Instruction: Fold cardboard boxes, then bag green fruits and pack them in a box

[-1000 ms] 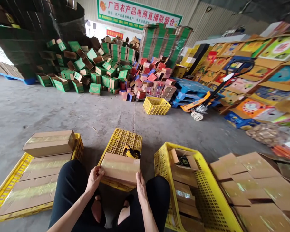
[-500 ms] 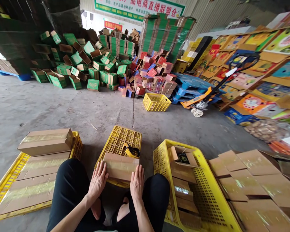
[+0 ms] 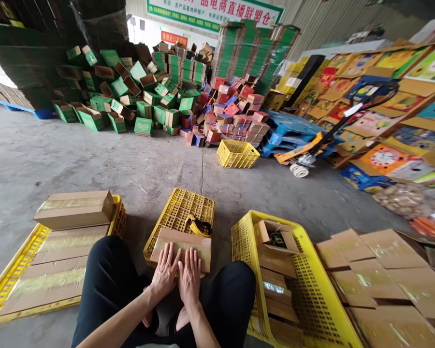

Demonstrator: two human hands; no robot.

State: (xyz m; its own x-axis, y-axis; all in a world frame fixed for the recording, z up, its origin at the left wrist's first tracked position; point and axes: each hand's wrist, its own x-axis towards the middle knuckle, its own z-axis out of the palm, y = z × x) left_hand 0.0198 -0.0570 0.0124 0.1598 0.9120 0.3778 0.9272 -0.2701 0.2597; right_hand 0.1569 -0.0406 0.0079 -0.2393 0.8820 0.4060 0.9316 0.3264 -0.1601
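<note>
A taped brown cardboard box (image 3: 203, 246) lies on an upturned yellow crate (image 3: 174, 208) between my knees. My left hand (image 3: 166, 268) rests flat on the box's near part, fingers stretched out. Close beside it, my right hand (image 3: 190, 278) also lies flat on the box, its fingers extended. Neither hand grips anything. Just behind the box, a tape dispenser (image 3: 199, 226) with a yellow body and dark parts sits on the crate.
On the left, taped boxes (image 3: 61, 241) lie on another yellow crate (image 3: 121, 217). A deep yellow crate (image 3: 304, 237) at right holds several cartons, one open-topped (image 3: 277, 237). More cardboard boxes (image 3: 395, 275) stand beyond it. Farther off are a pallet jack (image 3: 308, 152) and a yellow basket (image 3: 238, 154).
Both hands have moved inward from the box's two ends and now lie side by side on its top. The box stays on the crate. The view has shifted slightly.
</note>
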